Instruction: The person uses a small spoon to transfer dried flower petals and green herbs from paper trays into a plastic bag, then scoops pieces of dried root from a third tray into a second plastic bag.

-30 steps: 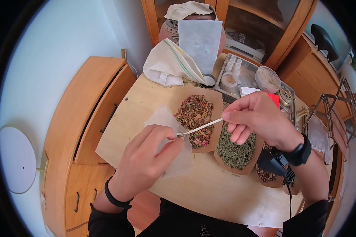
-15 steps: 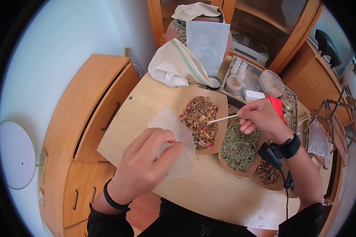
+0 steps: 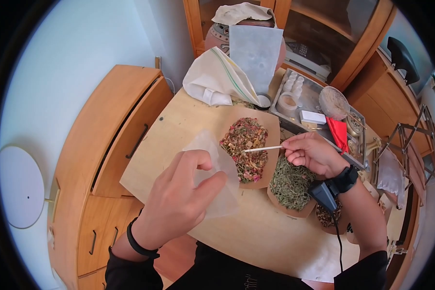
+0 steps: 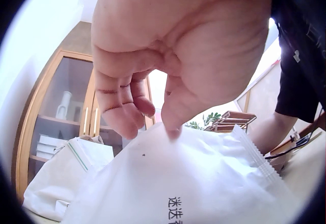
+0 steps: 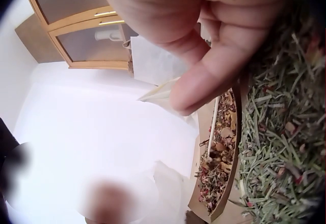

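Pale wooden table (image 3: 145, 169), busy around that brown paper tray (image 3: 274, 126) of reddish dried petal mix (image 3: 246, 137). Where could you slip?

Honestly? Your right hand (image 3: 309, 153) pinches the thin white stick (image 3: 266, 148), tip over the tray; a careless dip might kick petals out. Your left hand (image 3: 176, 195), left of the tray, has thumb and forefinger curved apart. Can't tell if they touch the translucent white bag (image 3: 223, 200) beneath; lifting away could drag it.
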Motion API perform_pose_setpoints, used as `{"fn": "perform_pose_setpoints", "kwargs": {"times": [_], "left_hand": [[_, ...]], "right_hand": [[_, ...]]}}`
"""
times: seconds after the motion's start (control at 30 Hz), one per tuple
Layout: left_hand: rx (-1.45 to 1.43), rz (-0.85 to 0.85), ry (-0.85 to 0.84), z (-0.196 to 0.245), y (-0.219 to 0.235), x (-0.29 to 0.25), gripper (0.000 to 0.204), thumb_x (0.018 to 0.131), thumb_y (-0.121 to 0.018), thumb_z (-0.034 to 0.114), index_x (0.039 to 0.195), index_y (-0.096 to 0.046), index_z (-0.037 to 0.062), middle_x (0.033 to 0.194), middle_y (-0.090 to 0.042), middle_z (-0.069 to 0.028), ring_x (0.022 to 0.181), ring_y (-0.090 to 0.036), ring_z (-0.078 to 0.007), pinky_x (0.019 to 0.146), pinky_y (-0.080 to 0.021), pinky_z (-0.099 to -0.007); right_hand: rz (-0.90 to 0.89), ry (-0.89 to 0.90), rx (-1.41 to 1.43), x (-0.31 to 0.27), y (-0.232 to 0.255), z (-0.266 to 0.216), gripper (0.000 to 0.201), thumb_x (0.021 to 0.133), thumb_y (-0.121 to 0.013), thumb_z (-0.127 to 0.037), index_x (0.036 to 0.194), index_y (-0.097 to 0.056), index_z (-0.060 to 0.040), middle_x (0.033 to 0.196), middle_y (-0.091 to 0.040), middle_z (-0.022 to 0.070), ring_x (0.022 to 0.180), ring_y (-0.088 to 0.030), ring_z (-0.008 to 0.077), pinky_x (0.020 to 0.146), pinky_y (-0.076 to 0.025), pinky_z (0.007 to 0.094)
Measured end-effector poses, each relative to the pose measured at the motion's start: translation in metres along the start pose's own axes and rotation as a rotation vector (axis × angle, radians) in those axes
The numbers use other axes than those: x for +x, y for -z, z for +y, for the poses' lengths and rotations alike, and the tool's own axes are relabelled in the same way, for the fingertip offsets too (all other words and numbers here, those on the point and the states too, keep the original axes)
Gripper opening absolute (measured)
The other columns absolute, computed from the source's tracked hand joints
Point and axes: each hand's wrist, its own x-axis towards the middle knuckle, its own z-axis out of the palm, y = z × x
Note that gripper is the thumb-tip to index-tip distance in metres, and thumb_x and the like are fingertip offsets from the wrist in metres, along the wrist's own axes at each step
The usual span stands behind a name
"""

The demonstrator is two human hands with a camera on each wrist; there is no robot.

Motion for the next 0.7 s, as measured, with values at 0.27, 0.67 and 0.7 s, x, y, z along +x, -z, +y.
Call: {"fn": "perform_pose_setpoints", "kwargs": {"times": [0.27, 0.67, 0.7], "left_hand": [[-0.002, -0.019, 0.011, -0.001, -0.006, 0.0, 0.034, 0.062, -0.06, -0.012, 0.09, -0.066, 0.0052, 0.091, -0.046, -0.0096, 0.082, -0.053, -0.0251, 0.061, -0.045, -0.0327], [0.021, 0.011, -0.001, 0.0, -0.006, 0.0, 0.034, 0.062, -0.061, -0.012, 0.091, -0.067, 0.0048, 0.091, -0.048, -0.0099, 0.08, -0.052, -0.0238, 0.06, -0.043, -0.0314], [0.023, -0.002, -0.012, -0.001, -0.004, -0.001, 0.03, 0.062, -0.062, -0.009, 0.09, -0.065, 0.003, 0.091, -0.047, -0.01, 0.081, -0.053, -0.025, 0.062, -0.045, -0.0323]], "right_hand": [[0.001, 0.046, 0.005, -0.026, 0.004, -0.013, 0.015, 0.09, -0.061, -0.007, 0.098, -0.063, 0.0062, 0.077, -0.067, 0.01, 0.063, -0.067, 0.0131, 0.057, -0.057, 0.0206], [0.02, 0.227, -0.377, -0.076, -0.063, -0.048, 0.019, 0.087, -0.064, -0.008, 0.095, -0.064, 0.0097, 0.072, -0.065, 0.0102, 0.058, -0.067, 0.0157, 0.051, -0.057, 0.0239], [0.063, 0.271, -0.395, -0.078, -0.065, -0.05, 0.019, 0.087, -0.064, -0.007, 0.094, -0.064, 0.0104, 0.071, -0.065, 0.0105, 0.057, -0.067, 0.0159, 0.05, -0.057, 0.0241]]}}
